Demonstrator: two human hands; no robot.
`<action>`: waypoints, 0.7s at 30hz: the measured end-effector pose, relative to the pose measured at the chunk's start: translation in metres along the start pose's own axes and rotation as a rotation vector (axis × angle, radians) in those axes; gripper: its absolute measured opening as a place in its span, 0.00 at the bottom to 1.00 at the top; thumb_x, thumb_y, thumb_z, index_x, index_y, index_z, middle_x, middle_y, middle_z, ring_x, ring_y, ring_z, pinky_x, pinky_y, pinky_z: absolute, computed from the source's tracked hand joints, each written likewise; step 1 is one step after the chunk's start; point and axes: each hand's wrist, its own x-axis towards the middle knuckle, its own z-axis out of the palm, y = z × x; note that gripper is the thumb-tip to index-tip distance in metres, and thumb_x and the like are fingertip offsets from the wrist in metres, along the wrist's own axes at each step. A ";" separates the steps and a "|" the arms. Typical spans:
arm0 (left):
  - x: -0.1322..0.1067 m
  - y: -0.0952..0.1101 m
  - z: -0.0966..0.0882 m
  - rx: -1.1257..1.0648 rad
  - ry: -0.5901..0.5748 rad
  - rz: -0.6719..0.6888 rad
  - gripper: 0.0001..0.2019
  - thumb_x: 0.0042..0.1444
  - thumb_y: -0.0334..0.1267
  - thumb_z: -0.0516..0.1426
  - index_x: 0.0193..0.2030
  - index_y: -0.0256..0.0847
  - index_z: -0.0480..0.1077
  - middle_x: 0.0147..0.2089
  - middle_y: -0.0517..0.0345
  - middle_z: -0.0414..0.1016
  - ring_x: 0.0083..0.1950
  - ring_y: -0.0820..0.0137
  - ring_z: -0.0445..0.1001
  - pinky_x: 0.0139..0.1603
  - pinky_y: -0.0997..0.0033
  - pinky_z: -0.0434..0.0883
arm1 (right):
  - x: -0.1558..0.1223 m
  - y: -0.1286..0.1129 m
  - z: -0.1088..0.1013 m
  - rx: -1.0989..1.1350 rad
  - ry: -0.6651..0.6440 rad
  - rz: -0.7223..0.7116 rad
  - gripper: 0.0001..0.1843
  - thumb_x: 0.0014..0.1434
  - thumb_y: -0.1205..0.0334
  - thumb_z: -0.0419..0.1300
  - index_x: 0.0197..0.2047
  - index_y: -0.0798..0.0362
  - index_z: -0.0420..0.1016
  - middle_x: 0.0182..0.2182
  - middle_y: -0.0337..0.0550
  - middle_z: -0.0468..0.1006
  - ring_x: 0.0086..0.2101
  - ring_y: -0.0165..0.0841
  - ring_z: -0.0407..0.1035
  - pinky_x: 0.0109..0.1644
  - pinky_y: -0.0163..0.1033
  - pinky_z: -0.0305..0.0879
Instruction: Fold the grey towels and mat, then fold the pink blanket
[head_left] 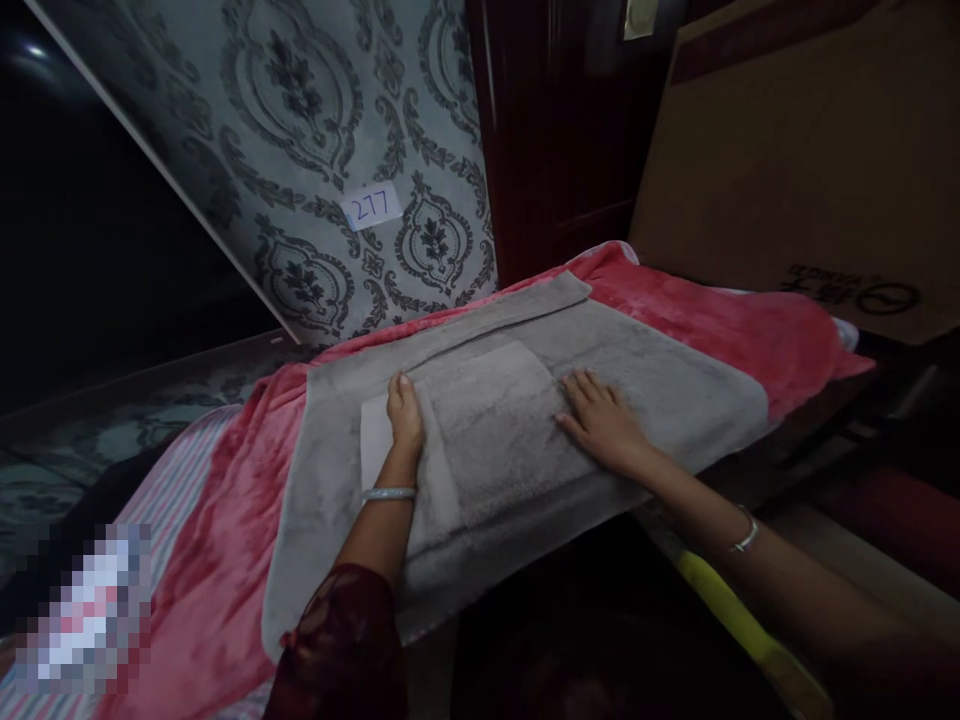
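Note:
A large grey plush cloth lies spread over a red blanket, with its far edge turned over in a strip. Near its middle is a folded grey piece with a paler section at its left end. My left hand rests on edge at that paler section, fingers straight and close together; their undersides are hidden. To the right, my right hand lies flat on the grey cloth beside the folded piece, palm down with the fingers somewhat apart.
The red blanket covers the raised surface, over a striped cloth at left. Behind stands a patterned wall with a paper marked 277. A big cardboard box leans at the right rear. Something yellow shows below my right forearm.

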 end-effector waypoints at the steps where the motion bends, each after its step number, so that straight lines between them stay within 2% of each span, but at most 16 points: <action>1: -0.002 0.006 0.000 0.047 -0.017 -0.001 0.22 0.67 0.48 0.48 0.61 0.37 0.66 0.65 0.42 0.68 0.68 0.61 0.64 0.71 0.58 0.57 | -0.002 -0.015 -0.005 0.011 0.030 -0.049 0.38 0.68 0.46 0.43 0.72 0.61 0.53 0.72 0.57 0.47 0.71 0.48 0.38 0.71 0.61 0.43; 4: -0.016 0.022 -0.007 0.259 -0.148 0.045 0.26 0.65 0.44 0.52 0.66 0.34 0.62 0.69 0.39 0.63 0.71 0.59 0.60 0.72 0.57 0.55 | -0.009 -0.076 -0.009 0.062 0.037 -0.276 0.36 0.68 0.48 0.44 0.72 0.61 0.54 0.71 0.57 0.50 0.70 0.46 0.40 0.72 0.58 0.40; 7: -0.039 0.031 -0.027 0.494 -0.279 0.191 0.28 0.64 0.43 0.51 0.68 0.33 0.59 0.71 0.39 0.60 0.73 0.58 0.56 0.73 0.53 0.53 | -0.019 -0.134 0.004 0.102 -0.040 -0.474 0.37 0.68 0.48 0.47 0.73 0.62 0.52 0.71 0.55 0.50 0.70 0.46 0.42 0.72 0.56 0.42; 10: -0.061 0.031 -0.052 0.797 -0.332 0.251 0.28 0.65 0.41 0.48 0.70 0.35 0.58 0.74 0.39 0.55 0.76 0.54 0.49 0.73 0.44 0.50 | -0.027 -0.157 0.024 0.114 -0.094 -0.560 0.39 0.68 0.46 0.49 0.72 0.64 0.53 0.71 0.56 0.50 0.70 0.46 0.44 0.73 0.54 0.42; 12: -0.071 0.029 -0.065 0.980 -0.399 0.207 0.27 0.67 0.42 0.46 0.71 0.34 0.58 0.74 0.37 0.52 0.76 0.52 0.46 0.72 0.40 0.49 | -0.032 -0.152 0.033 0.109 -0.099 -0.571 0.39 0.68 0.44 0.49 0.71 0.64 0.55 0.71 0.57 0.50 0.70 0.45 0.44 0.73 0.53 0.42; 14: -0.075 0.028 -0.070 1.088 -0.465 0.174 0.28 0.68 0.43 0.45 0.71 0.34 0.57 0.75 0.37 0.50 0.76 0.52 0.46 0.72 0.41 0.49 | -0.036 -0.134 0.037 0.090 -0.083 -0.553 0.41 0.67 0.42 0.50 0.71 0.64 0.55 0.71 0.57 0.49 0.70 0.44 0.42 0.73 0.53 0.42; 17: -0.076 0.028 -0.070 1.145 -0.490 0.175 0.28 0.69 0.44 0.44 0.72 0.35 0.56 0.75 0.40 0.48 0.77 0.54 0.44 0.73 0.43 0.49 | -0.041 -0.096 0.035 0.040 -0.048 -0.477 0.43 0.66 0.39 0.50 0.72 0.63 0.55 0.71 0.55 0.50 0.70 0.45 0.42 0.73 0.53 0.43; 21: -0.076 0.030 -0.068 1.162 -0.503 0.156 0.28 0.69 0.44 0.43 0.73 0.35 0.55 0.76 0.41 0.46 0.77 0.54 0.43 0.73 0.44 0.48 | -0.050 -0.041 0.031 -0.024 0.040 -0.319 0.40 0.68 0.42 0.47 0.72 0.62 0.53 0.71 0.55 0.50 0.70 0.44 0.42 0.72 0.54 0.45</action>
